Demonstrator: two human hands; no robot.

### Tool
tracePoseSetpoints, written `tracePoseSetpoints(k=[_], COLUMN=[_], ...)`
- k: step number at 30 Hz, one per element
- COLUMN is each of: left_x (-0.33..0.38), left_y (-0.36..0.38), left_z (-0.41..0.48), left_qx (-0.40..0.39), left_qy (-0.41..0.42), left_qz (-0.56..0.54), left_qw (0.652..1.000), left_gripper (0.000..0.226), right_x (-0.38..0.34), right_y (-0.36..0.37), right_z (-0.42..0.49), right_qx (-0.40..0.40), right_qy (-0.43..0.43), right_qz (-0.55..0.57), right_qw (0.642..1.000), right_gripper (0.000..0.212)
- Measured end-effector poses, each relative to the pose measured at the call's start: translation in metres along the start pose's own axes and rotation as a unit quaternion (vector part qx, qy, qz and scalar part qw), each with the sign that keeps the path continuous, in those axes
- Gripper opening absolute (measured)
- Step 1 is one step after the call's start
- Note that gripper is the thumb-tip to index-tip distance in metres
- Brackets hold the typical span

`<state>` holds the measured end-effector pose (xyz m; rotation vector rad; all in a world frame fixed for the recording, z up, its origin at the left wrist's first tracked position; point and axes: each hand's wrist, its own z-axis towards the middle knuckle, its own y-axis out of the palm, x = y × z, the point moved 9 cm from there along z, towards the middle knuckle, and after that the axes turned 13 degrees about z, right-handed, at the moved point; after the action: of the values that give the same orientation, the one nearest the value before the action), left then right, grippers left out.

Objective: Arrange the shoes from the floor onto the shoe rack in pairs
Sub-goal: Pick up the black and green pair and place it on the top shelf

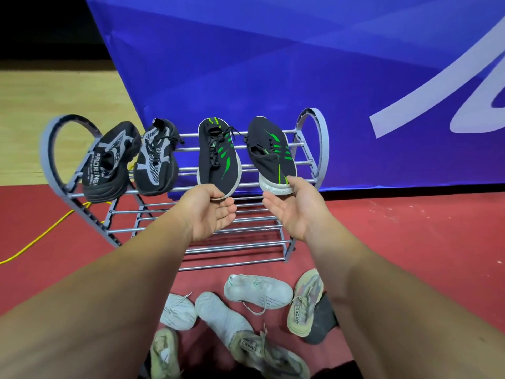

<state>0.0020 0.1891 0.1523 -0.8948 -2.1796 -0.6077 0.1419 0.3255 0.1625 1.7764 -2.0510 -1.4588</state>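
Observation:
A grey two-tier shoe rack (314, 149) stands against a blue banner. Its top tier holds a black-and-grey pair (112, 162) (157, 160) on the left. To the right lies a black pair with green stripes, the left shoe (218, 154) and the right shoe (273, 154). My left hand (210, 212) is palm up, with its fingertips at the heel of the left green-striped shoe. My right hand (292, 209) is open, its thumb touching the heel of the right one. The lower tier (246, 247) is bare. On the floor lie white shoes (258, 292) and beige shoes (304, 305).
Several loose shoes lie in a heap on the red floor in front of the rack, including a dark one (322, 321). A yellow cable (41, 236) runs across the floor at the left. The blue banner (273, 77) closes off the back.

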Motion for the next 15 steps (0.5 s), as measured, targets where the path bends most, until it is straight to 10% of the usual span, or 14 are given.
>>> tracePoseSetpoints(k=[15], left_x=[0.011], left_y=[0.017], left_z=[0.008], left_qx=[-0.019], left_qy=[0.022], left_qz=[-0.062], left_qw=[0.998], left_gripper=[0.007], right_x=[0.008], right_y=[0.000], right_z=[0.008], right_qx=[0.026], right_qy=[-0.039], right_qz=[0.030], right_qw=[0.998], right_gripper=[0.044])
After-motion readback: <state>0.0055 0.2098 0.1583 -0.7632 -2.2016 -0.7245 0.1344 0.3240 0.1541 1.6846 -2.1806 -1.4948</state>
